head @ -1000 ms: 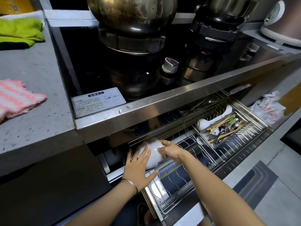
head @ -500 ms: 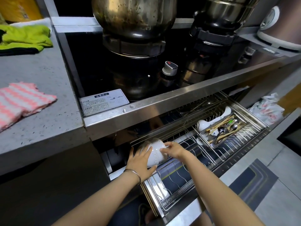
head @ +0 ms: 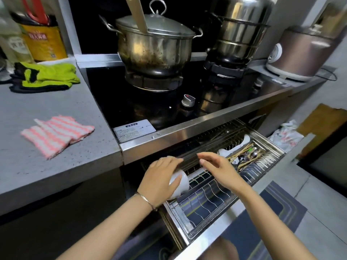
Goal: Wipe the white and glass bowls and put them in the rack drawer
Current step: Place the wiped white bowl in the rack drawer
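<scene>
A white bowl (head: 181, 182) lies on its side at the left end of the pulled-out wire rack drawer (head: 221, 203), under the stove. My left hand (head: 161, 177) lies over the bowl with straight fingers, the thumb against its side. My right hand (head: 217, 166) hovers just right of the bowl, above the rack wires, fingers relaxed and holding nothing. No glass bowl shows. A pink and white striped cloth (head: 56, 136) lies folded on the grey counter (head: 47, 166) to the left.
The drawer's right compartment holds chopsticks, spoons (head: 246, 156) and a white ladle. Above it a lidded steel pot (head: 154, 42) and a tall steamer (head: 238, 29) stand on the black stove. Green gloves (head: 45, 76), a rice cooker (head: 304, 53) and a plastic bag (head: 285, 136) are nearby.
My right hand has let go of the white bowl and lifted to the right. My left hand stays on the bowl. The camera has tilted up, showing more of the stove.
</scene>
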Demonstrator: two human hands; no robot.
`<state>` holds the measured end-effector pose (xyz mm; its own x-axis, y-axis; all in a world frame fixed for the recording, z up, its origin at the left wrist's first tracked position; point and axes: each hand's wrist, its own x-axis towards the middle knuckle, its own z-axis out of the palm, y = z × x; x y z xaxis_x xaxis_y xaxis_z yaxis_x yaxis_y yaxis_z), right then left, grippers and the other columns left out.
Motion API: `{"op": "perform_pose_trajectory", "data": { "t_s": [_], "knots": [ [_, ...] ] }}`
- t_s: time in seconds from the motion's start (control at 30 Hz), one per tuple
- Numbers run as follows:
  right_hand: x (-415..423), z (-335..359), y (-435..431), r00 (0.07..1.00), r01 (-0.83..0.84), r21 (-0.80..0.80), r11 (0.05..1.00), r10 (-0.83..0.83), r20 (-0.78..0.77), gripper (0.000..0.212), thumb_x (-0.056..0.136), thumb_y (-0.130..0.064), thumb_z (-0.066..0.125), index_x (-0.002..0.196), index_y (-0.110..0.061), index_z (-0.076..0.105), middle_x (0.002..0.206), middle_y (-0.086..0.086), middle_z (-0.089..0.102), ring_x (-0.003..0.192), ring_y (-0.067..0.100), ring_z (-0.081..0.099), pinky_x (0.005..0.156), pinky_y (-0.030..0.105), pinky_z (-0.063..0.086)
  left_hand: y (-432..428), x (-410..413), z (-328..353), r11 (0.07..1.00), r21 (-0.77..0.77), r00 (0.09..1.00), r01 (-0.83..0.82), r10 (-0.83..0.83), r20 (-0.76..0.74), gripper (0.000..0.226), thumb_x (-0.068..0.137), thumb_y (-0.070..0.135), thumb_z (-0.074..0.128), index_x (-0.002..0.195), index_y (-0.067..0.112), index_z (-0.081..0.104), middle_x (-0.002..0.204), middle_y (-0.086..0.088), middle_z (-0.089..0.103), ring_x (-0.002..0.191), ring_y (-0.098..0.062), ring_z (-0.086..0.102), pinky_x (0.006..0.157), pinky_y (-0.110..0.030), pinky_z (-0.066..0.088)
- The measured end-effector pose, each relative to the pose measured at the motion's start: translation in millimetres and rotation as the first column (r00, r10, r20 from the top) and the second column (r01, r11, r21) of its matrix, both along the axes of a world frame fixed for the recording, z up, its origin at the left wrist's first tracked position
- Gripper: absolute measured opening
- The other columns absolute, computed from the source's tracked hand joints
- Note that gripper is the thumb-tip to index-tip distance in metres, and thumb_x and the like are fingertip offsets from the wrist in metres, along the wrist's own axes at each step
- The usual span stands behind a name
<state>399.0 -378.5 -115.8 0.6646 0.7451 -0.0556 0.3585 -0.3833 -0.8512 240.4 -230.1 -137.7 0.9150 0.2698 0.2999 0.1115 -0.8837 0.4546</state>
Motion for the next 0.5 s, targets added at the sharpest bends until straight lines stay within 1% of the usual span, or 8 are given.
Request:
{"op": "perform_pose_trajectory", "data": {
  "t_s": [0.07, 0.1, 0.17, 0.23, 0.3, 0.37, 0.43, 0.5],
  "knots": [
    [-14, 25, -2, 0.999, -0.012, 0.052, 0.999, 0.010, 0.053, 0.026, 0.096, -0.023, 0.056, 0.121, -0.026, 0.062, 0.115, -0.014, 0.065, 0.108, -0.003, 0.059, 0.097, 0.022, 0.047, 4, -17, 35, 0.998, 0.059, 0.993, 0.004, -0.011, 0.115, 0.044, 0.089, 0.042, 0.038, 0.123, 0.022, 0.057, 0.116, 0.007, 0.059, 0.109, -0.010, 0.050, 0.093, -0.018, 0.032],
    [-22, 37, -1, 0.997, -0.018, 0.089, 0.996, 0.012, 0.075, 0.027, 0.095, -0.022, 0.056, 0.121, -0.026, 0.063, 0.116, -0.014, 0.066, 0.108, -0.003, 0.058, 0.096, 0.023, 0.047, 6, -27, 52, 0.997, 0.081, 0.988, 0.009, -0.021, 0.153, 0.041, 0.090, 0.041, 0.040, 0.122, 0.023, 0.057, 0.115, 0.008, 0.059, 0.109, -0.008, 0.050, 0.093, -0.018, 0.035],
    [-42, 63, 7, 0.993, -0.044, 0.172, 0.984, 0.024, 0.119, 0.027, 0.095, -0.020, 0.057, 0.120, -0.026, 0.063, 0.116, -0.014, 0.066, 0.109, -0.004, 0.058, 0.094, 0.019, 0.047, 13, -48, 82, 0.991, 0.134, 0.976, 0.009, -0.038, 0.216, 0.038, 0.093, 0.040, 0.041, 0.123, 0.024, 0.057, 0.115, 0.010, 0.059, 0.109, -0.005, 0.051, 0.093, -0.019, 0.040],
    [-65, 87, 19, 0.988, -0.105, 0.258, 0.961, 0.071, 0.139, 0.026, 0.094, -0.018, 0.057, 0.119, -0.025, 0.064, 0.115, -0.012, 0.067, 0.109, 0.000, 0.060, 0.093, 0.017, 0.047, 23, -72, 106, 0.983, 0.181, 0.958, -0.022, -0.031, 0.286, 0.034, 0.093, 0.037, 0.045, 0.120, 0.023, 0.059, 0.113, 0.010, 0.061, 0.107, -0.005, 0.052, 0.090, -0.019, 0.040],
    [-87, 106, 36, 0.974, -0.185, 0.296, 0.937, 0.136, 0.179, 0.026, 0.094, -0.016, 0.058, 0.117, -0.027, 0.064, 0.111, -0.011, 0.068, 0.107, 0.004, 0.062, 0.093, 0.019, 0.048, 37, -95, 123, 0.971, 0.222, 0.945, -0.086, 0.009, 0.327, 0.032, 0.092, 0.035, 0.047, 0.118, 0.022, 0.061, 0.114, 0.009, 0.061, 0.106, -0.007, 0.052, 0.089, -0.018, 0.036],
    [-108, 119, 55, 0.948, -0.271, 0.267, 0.925, 0.209, 0.239, 0.027, 0.094, -0.020, 0.059, 0.118, -0.032, 0.062, 0.111, -0.016, 0.067, 0.108, 0.003, 0.061, 0.094, 0.020, 0.047, 57, -118, 133, 0.956, 0.245, 0.946, -0.158, 0.075, 0.317, 0.034, 0.091, 0.036, 0.048, 0.118, 0.021, 0.062, 0.117, 0.007, 0.062, 0.107, -0.011, 0.055, 0.090, -0.021, 0.036],
    [-127, 126, 75, 0.914, -0.350, 0.213, 0.912, 0.282, 0.292, 0.029, 0.093, -0.026, 0.059, 0.120, -0.036, 0.060, 0.117, -0.020, 0.063, 0.114, 0.000, 0.056, 0.097, 0.019, 0.043, 81, -142, 137, 0.938, 0.252, 0.946, -0.236, 0.163, 0.281, 0.037, 0.090, 0.040, 0.047, 0.117, 0.021, 0.063, 0.118, 0.004, 0.063, 0.107, -0.015, 0.058, 0.091, -0.023, 0.036],
    [-146, 130, 95, 0.876, -0.411, 0.156, 0.898, 0.342, 0.340, 0.030, 0.093, -0.032, 0.059, 0.122, -0.038, 0.058, 0.122, -0.026, 0.058, 0.117, -0.007, 0.050, 0.097, 0.012, 0.038, 104, -168, 138, 0.915, 0.247, 0.939, -0.318, 0.268, 0.215, 0.040, 0.089, 0.044, 0.044, 0.115, 0.021, 0.064, 0.119, 0.003, 0.063, 0.107, -0.018, 0.060, 0.091, -0.027, 0.038]
  ]
}}
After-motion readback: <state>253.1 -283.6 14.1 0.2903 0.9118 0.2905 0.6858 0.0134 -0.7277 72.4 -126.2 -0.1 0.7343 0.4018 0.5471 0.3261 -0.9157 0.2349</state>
